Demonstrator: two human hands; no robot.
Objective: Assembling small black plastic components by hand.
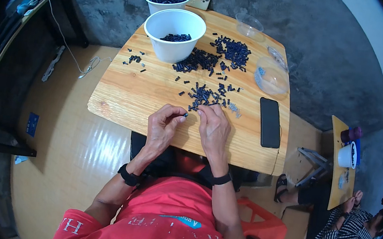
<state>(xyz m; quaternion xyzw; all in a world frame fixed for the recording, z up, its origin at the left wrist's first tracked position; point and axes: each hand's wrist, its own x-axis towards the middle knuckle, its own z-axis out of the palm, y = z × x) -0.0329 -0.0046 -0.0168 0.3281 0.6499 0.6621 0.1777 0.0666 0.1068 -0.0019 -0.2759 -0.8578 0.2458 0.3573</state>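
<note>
Writing: red shirt (167,206) has white letters on sleeves and front, partly worn, plus a teal patch (188,222) with light lettering. Blue card (32,124) on the floor has pale marks, too small to read.

Containers: white bucket (173,49) at the back of the tabletop (123,93), part filled with small black pieces. White tub (157,8) behind it, heaped to the rim with the same. Right side: clear round tub (273,87) with a few bluish bits (260,71) at its left; clear cup (248,27) at the back edge.

Hands: left hand (161,125) over the front of the tabletop, grip pinched on a black piece (185,114), thumb against finger. Right hand (215,129) just beside, fingertips at the near edge of the loose black pile (203,96); can't tell if its grip has anything.

Two more black piles (234,52) lie farther back, right of the bucket; a few strays to its left. Clear bits (234,109) sit right of the near pile. Dark phone (270,123) flat at right.

Far right: co-worker in checked shirt (346,231), hands at another tabletop's edge; white pail (345,156) there contains dark pieces.
</note>
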